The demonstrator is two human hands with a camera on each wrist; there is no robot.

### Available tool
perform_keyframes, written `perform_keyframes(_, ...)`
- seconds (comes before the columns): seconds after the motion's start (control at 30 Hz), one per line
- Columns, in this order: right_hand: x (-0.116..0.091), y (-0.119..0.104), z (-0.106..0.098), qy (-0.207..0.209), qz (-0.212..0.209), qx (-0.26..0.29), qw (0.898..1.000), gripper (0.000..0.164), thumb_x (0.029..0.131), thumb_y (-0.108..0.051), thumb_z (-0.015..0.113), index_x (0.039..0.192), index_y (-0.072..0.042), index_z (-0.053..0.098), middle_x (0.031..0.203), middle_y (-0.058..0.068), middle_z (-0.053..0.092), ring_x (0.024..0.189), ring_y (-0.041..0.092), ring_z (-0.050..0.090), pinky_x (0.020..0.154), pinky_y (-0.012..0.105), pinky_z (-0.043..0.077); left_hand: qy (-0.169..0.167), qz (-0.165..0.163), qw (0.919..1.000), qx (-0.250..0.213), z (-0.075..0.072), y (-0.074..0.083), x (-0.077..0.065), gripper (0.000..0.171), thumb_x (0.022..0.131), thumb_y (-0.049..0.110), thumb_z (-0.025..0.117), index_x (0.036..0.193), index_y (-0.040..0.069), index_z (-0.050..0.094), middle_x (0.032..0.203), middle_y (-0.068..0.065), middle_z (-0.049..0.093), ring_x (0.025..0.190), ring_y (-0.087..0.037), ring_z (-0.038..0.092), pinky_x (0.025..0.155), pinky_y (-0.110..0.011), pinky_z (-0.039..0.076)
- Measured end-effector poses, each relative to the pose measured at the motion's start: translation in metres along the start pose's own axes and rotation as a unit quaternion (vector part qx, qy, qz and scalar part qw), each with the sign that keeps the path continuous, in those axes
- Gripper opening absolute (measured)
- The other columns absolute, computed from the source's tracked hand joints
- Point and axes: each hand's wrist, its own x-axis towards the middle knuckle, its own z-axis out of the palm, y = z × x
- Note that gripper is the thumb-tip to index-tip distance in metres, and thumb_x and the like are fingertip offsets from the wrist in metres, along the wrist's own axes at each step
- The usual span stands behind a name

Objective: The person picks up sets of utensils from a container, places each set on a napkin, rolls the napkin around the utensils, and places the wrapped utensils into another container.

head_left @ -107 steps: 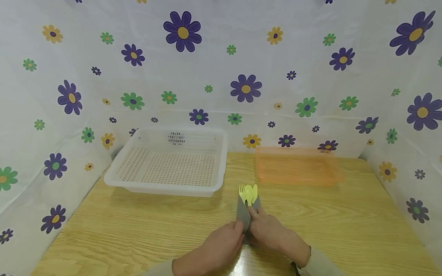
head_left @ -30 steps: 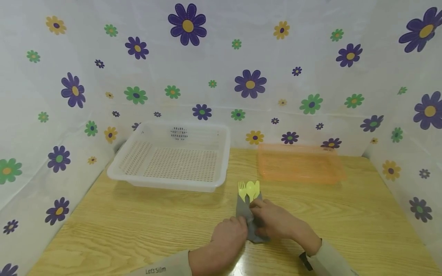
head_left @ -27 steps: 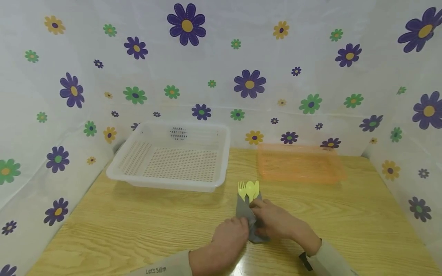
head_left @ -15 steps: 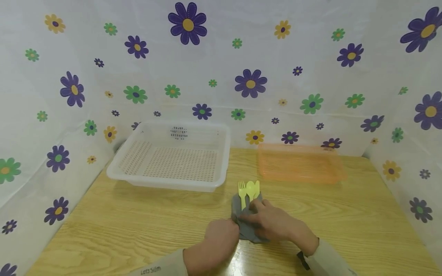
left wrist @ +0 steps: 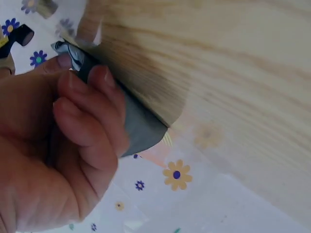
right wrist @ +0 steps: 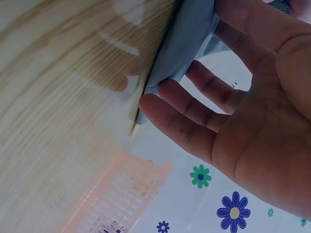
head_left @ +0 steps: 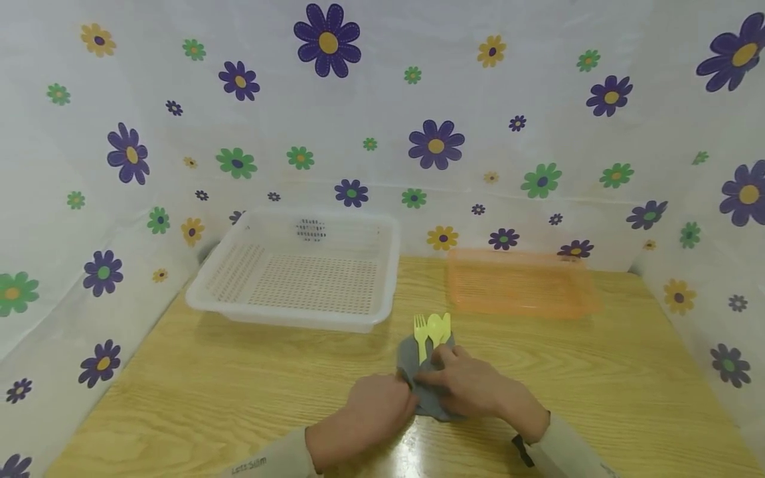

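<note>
A grey cloth napkin [head_left: 434,399] lies on the wooden table, folded around a yellow plastic fork [head_left: 421,332], spoon [head_left: 435,325] and knife [head_left: 446,324]. Their heads stick out at the far end, and the lower handles are hidden under cloth. My left hand [head_left: 378,408] pinches the napkin's left edge; in the left wrist view its fingers [left wrist: 87,128] are curled at the cloth. From the right side, my right hand [head_left: 478,385] rests on the napkin. In the right wrist view its fingers [right wrist: 177,121] are extended and spread, with the fingertips on the cloth.
A white perforated basket [head_left: 293,318] stands at the back left of the table [head_left: 239,392]. At the back right is a shallow orange basket [head_left: 526,309]. Flower-printed sheeting [head_left: 382,99] encloses the back and both sides.
My left hand has shifted left, drawing the napkin's left edge outward, so more of the fork's handle shows. The right hand stays at the cloth, its thumb now reaching left across it.
</note>
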Motion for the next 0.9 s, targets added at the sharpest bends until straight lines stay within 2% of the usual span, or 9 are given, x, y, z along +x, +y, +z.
perform_keyframes(0.1, 0.0, -0.001, 0.0, 0.002, 0.002, -0.012, 1.0, 0.026, 0.081, -0.017, 0.069, 0.106, -0.019, 0.07, 0.11, 0.007, 0.048, 0.087, 0.021, 0.045, 0.054, 0.025, 0.041, 0.03, 0.026, 0.9988, 0.026, 0.001, 0.007, 0.001, 0.026, 0.084, 0.023, 0.064, 0.064, 0.015, 0.05, 0.054, 0.003, 0.045, 0.042, -0.009, 0.044, 0.034, -0.026, 0.036)
perform_keyframes(0.2, 0.002, -0.003, 0.0, 0.001, 0.006, -0.016, 1.0, 0.005, 0.081, -0.015, 0.067, 0.081, -0.011, 0.07, 0.107, 0.006, 0.048, 0.08, 0.02, 0.042, 0.052, 0.024, 0.038, 0.062, 0.047, 0.9949, 0.064, 0.001, 0.015, 0.001, 0.018, 0.084, 0.018, 0.064, 0.072, 0.013, 0.051, 0.058, 0.002, 0.048, 0.045, -0.009, 0.047, 0.036, -0.024, 0.037)
perform_keyframes(0.3, 0.002, -0.004, 0.0, -0.001, 0.021, -0.012, 1.0, 0.016, 0.082, -0.016, 0.066, 0.073, -0.004, 0.067, 0.107, 0.007, 0.047, 0.078, 0.019, 0.039, 0.051, 0.023, 0.038, 0.081, 0.07, 0.9912, 0.078, 0.0, 0.02, 0.001, 0.015, 0.087, 0.016, 0.062, 0.077, 0.012, 0.051, 0.063, 0.002, 0.049, 0.05, -0.008, 0.05, 0.037, -0.021, 0.039)
perform_keyframes(0.4, 0.002, -0.004, 0.0, -0.005, 0.031, 0.0, 0.999, 0.02, 0.083, -0.019, 0.067, 0.08, 0.001, 0.066, 0.111, 0.008, 0.047, 0.082, 0.02, 0.04, 0.053, 0.024, 0.04, 0.081, 0.097, 0.9889, 0.078, -0.002, 0.023, 0.001, 0.013, 0.087, 0.016, 0.063, 0.082, 0.011, 0.052, 0.068, 0.001, 0.05, 0.056, -0.008, 0.051, 0.041, -0.019, 0.04)
perform_keyframes(0.5, 0.002, -0.004, 0.001, -0.008, 0.031, 0.011, 0.999, 0.023, 0.083, -0.022, 0.069, 0.09, -0.001, 0.068, 0.111, 0.007, 0.047, 0.084, 0.02, 0.041, 0.056, 0.025, 0.043, 0.084, 0.114, 0.9862, 0.085, -0.003, 0.022, 0.002, 0.011, 0.087, 0.016, 0.063, 0.085, 0.011, 0.053, 0.071, 0.001, 0.049, 0.059, -0.008, 0.05, 0.044, -0.018, 0.041)
perform_keyframes(0.77, 0.002, -0.004, 0.001, -0.005, 0.036, 0.03, 0.999, 0.026, 0.082, -0.022, 0.07, 0.095, 0.0, 0.066, 0.112, 0.01, 0.047, 0.085, 0.022, 0.042, 0.055, 0.027, 0.044, 0.119, 0.129, 0.9806, 0.087, -0.001, 0.022, 0.001, 0.011, 0.085, 0.016, 0.063, 0.084, 0.011, 0.053, 0.069, 0.001, 0.047, 0.058, -0.008, 0.048, 0.044, -0.019, 0.04)
perform_keyframes(0.9, 0.002, -0.002, 0.002, 0.008, 0.032, 0.038, 0.999, 0.034, 0.08, -0.022, 0.071, 0.103, 0.001, 0.061, 0.114, 0.011, 0.047, 0.087, 0.023, 0.044, 0.056, 0.03, 0.046, 0.117, 0.131, 0.9814, 0.078, -0.001, 0.022, 0.001, 0.013, 0.085, 0.014, 0.065, 0.084, 0.01, 0.052, 0.07, 0.001, 0.048, 0.057, -0.007, 0.049, 0.045, -0.018, 0.041)
